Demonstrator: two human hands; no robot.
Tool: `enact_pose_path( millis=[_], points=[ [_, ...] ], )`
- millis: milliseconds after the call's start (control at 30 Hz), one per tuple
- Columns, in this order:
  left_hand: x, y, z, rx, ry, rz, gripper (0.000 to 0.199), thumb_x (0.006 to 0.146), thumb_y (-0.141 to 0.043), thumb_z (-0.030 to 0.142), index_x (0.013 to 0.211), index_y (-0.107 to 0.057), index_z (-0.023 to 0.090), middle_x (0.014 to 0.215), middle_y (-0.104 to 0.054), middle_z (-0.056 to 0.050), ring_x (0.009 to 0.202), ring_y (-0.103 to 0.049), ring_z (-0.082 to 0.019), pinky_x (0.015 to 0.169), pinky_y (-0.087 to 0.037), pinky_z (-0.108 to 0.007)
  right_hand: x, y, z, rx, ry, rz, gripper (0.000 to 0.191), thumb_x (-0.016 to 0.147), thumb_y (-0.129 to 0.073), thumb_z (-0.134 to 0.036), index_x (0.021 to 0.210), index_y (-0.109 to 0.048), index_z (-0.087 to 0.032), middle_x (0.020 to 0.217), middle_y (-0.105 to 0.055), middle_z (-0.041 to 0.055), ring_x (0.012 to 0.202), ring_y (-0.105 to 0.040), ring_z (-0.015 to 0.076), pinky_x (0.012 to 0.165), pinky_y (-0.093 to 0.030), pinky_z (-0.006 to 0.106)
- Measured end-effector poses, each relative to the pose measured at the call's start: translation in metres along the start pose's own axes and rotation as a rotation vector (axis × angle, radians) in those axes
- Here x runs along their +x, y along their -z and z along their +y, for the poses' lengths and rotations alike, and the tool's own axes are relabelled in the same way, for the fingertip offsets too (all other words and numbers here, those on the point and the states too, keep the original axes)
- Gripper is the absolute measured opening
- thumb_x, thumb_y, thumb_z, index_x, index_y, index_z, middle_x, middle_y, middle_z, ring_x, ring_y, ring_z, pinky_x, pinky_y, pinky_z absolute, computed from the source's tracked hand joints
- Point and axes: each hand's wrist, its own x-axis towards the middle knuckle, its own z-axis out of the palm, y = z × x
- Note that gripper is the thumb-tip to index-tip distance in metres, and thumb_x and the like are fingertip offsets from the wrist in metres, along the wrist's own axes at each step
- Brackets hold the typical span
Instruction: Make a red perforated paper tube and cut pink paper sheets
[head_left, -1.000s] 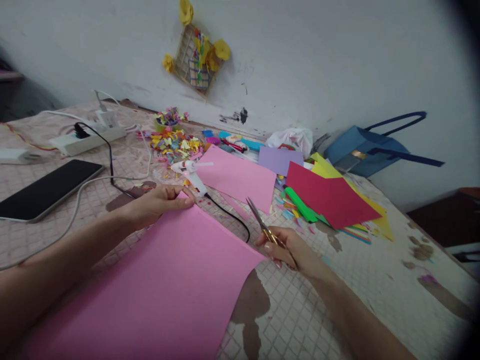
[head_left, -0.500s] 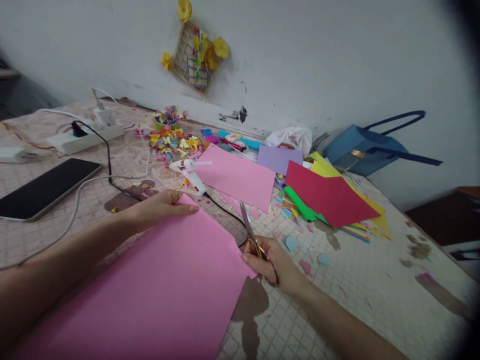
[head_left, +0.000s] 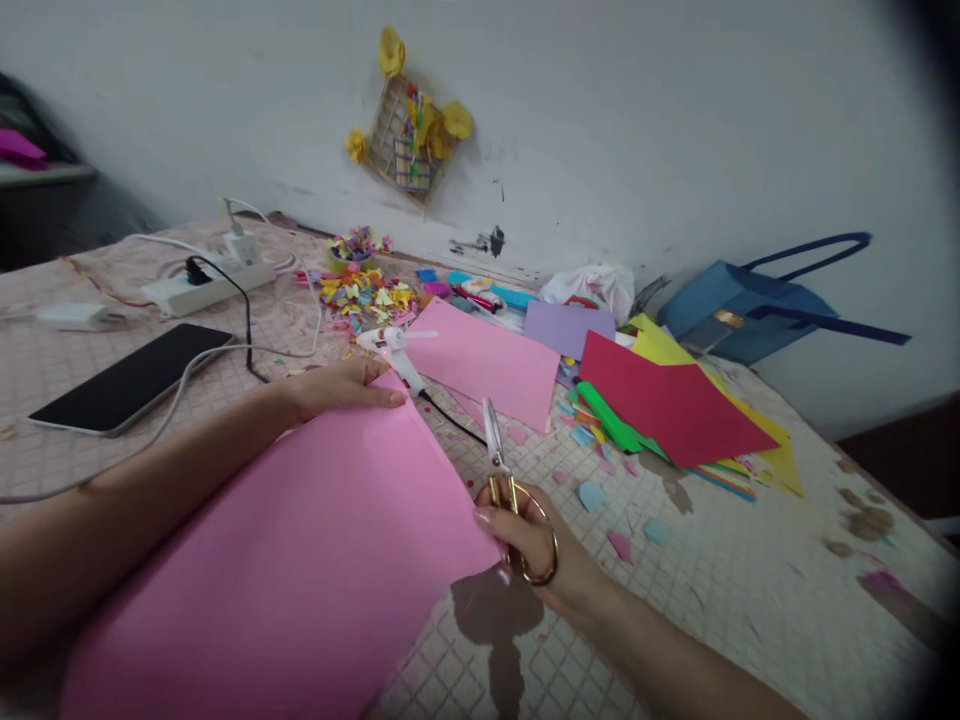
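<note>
A large pink sheet [head_left: 285, 560] spans the space between my two hands, its upper edge running from one to the other. My left hand [head_left: 349, 388] pinches the sheet's top corner between thumb and fingers. My right hand [head_left: 529, 530] holds gold-handled scissors [head_left: 493, 440], blades pointing up and slightly parted, with no paper between them. The thumb of that same hand presses on the sheet's right corner. Just beyond my left hand lies a white glue gun [head_left: 397, 352] with a black cord.
A black phone [head_left: 135, 375] and a white power strip [head_left: 206, 288] with cables lie left. Paper scraps [head_left: 367, 292], a lighter pink sheet [head_left: 487, 355], a red sheet [head_left: 667, 395] and a blue bag [head_left: 750, 305] are farther back and right.
The view has shifted, so the background sits slightly right and lower. The pink sheet's upper edge is straighter between my hands, and the scissors stand more upright.
</note>
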Motion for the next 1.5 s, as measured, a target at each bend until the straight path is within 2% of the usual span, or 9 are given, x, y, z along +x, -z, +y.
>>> enact_pose_path(
  millis=[167, 300, 467, 633, 733, 800, 900, 1000, 1500],
  points=[
    [0.015, 0.013, 0.008, 0.171, 0.004, -0.047, 0.032, 0.069, -0.076, 0.045, 0.08, -0.07, 0.016, 0.06, -0.065, 0.001, 0.049, -0.057, -0.011, 0.045, -0.042, -0.017, 0.0, -0.006, 0.008, 0.012, -0.011, -0.017, 0.035, 0.075, -0.069, -0.044, 0.062, -0.05, -0.017, 0.046, -0.044, -0.008, 0.037, -0.038, 0.0049, 0.036, -0.031, 0.017],
    [0.016, 0.006, 0.011, 0.228, -0.032, -0.082, 0.031, 0.069, -0.077, 0.043, 0.084, -0.071, 0.017, 0.071, -0.069, -0.001, 0.062, -0.062, -0.014, 0.056, -0.048, -0.019, -0.005, -0.004, 0.017, -0.052, -0.024, -0.049, 0.033, 0.08, -0.066, -0.044, 0.068, -0.051, -0.017, 0.046, -0.046, -0.0082, 0.036, -0.04, 0.0052, 0.037, -0.03, 0.017],
    [0.01, -0.006, 0.001, 0.119, -0.103, -0.067, 0.028, 0.073, -0.074, 0.043, 0.076, -0.067, 0.015, 0.061, -0.062, 0.001, 0.054, -0.055, -0.011, 0.051, -0.043, -0.018, -0.011, 0.001, 0.012, -0.009, -0.101, -0.083, 0.042, 0.083, -0.058, -0.057, 0.074, -0.053, -0.016, 0.048, -0.049, -0.0069, 0.036, -0.042, 0.0061, 0.037, -0.028, 0.018],
    [0.006, -0.004, -0.006, 0.039, -0.098, -0.05, 0.025, 0.073, -0.074, 0.04, 0.072, -0.066, 0.016, 0.059, -0.06, 0.002, 0.049, -0.05, -0.008, 0.047, -0.039, -0.016, -0.013, 0.012, 0.014, 0.094, -0.014, -0.268, 0.058, 0.086, -0.041, -0.069, 0.083, -0.059, -0.014, 0.054, -0.054, -0.0017, 0.047, -0.05, 0.0099, 0.048, -0.036, 0.022],
    [0.006, -0.001, -0.007, 0.029, -0.117, -0.048, 0.024, 0.073, -0.074, 0.04, 0.072, -0.067, 0.017, 0.059, -0.06, 0.002, 0.05, -0.051, -0.008, 0.047, -0.04, -0.016, -0.018, 0.018, 0.019, 0.096, -0.031, -0.425, 0.07, 0.087, -0.028, -0.074, 0.078, -0.06, -0.012, 0.047, -0.051, -0.0013, 0.041, -0.045, 0.0096, 0.044, -0.032, 0.022],
    [0.006, 0.0, -0.007, 0.034, -0.116, -0.043, 0.024, 0.072, -0.074, 0.04, 0.073, -0.067, 0.017, 0.059, -0.06, 0.003, 0.051, -0.052, -0.008, 0.048, -0.041, -0.016, -0.022, 0.021, 0.02, 0.097, -0.096, -0.475, 0.076, 0.087, -0.021, -0.075, 0.074, -0.06, -0.011, 0.044, -0.048, -0.0011, 0.037, -0.042, 0.0088, 0.039, -0.027, 0.02],
    [0.005, -0.001, -0.005, 0.037, -0.108, -0.034, 0.025, 0.071, -0.075, 0.04, 0.073, -0.068, 0.017, 0.058, -0.06, 0.002, 0.051, -0.052, -0.009, 0.047, -0.041, -0.016, -0.028, 0.025, 0.019, 0.138, -0.192, -0.478, 0.081, 0.085, -0.018, -0.078, 0.072, -0.061, -0.01, 0.041, -0.047, -0.0013, 0.033, -0.039, 0.0082, 0.035, -0.02, 0.019],
    [0.004, -0.002, -0.003, 0.021, -0.116, -0.033, 0.025, 0.07, -0.076, 0.04, 0.073, -0.068, 0.016, 0.058, -0.06, 0.002, 0.052, -0.053, -0.009, 0.047, -0.043, -0.016, -0.032, 0.031, 0.021, 0.182, -0.251, -0.455, 0.082, 0.084, -0.019, -0.078, 0.073, -0.062, -0.01, 0.039, -0.046, -0.0023, 0.03, -0.037, 0.0079, 0.033, -0.02, 0.019],
    [0.004, -0.003, -0.003, 0.082, -0.131, -0.007, 0.022, 0.071, -0.075, 0.039, 0.073, -0.069, 0.017, 0.06, -0.06, 0.002, 0.053, -0.051, -0.01, 0.05, -0.042, -0.017, -0.041, 0.032, 0.023, 0.177, -0.325, -0.405, 0.088, 0.08, -0.018, -0.083, 0.07, -0.065, -0.009, 0.037, -0.044, -0.0017, 0.029, -0.036, 0.0084, 0.031, -0.019, 0.019]
  ],
)
